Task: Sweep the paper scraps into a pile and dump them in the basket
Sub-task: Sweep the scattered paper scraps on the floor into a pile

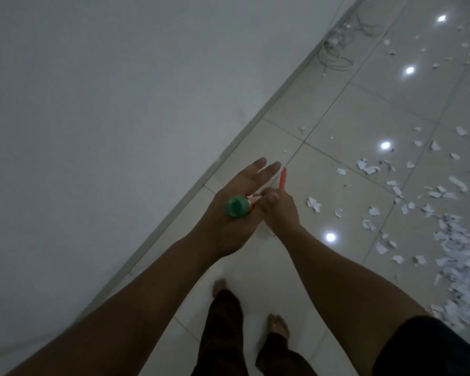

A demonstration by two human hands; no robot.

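Observation:
White paper scraps (456,256) lie over the glossy tiled floor (350,118) on the right, thickest along the right edge and thinner towards the middle. Both hands meet on a broom handle (251,199) with a green end cap (237,210) and a red stretch lower down. My right hand (278,207) grips the handle just below the cap. My left hand (236,204) holds the cap end, with two fingers stretched out straight. The broom head is hidden below the hands. No basket is in view.
A plain white wall (106,104) fills the left, meeting the floor along a diagonal skirting. A tangle of white cables (337,52) lies by the wall at the top. My bare feet (277,325) stand on the tiles below the hands.

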